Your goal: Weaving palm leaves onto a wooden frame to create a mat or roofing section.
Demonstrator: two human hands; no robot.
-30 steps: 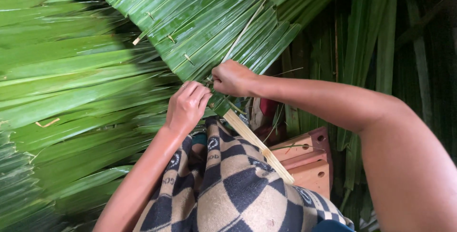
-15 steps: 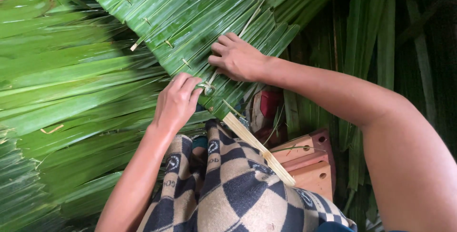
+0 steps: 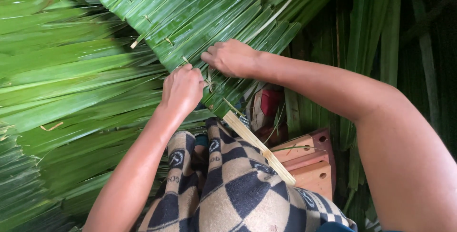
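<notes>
Left hand [image 3: 182,89], right hand [image 3: 232,58], both pressing one leaf panel [image 3: 200,18], one pale stick [image 3: 259,146]

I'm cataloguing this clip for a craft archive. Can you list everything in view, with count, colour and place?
leaf panel: one, green overlapping strips pinned by small slivers, top centre, under both hands
loose leaves: many, green, left side and background
flat stick: one, pale yellow, running from the panel's lower edge across the lap
checked cloth: one, dark blue and beige, over the lap, bottom centre
bricks: two or three, reddish, with holes, right of the cloth
left hand: pinching at the panel's edge
right hand: pressing on the panel
</notes>
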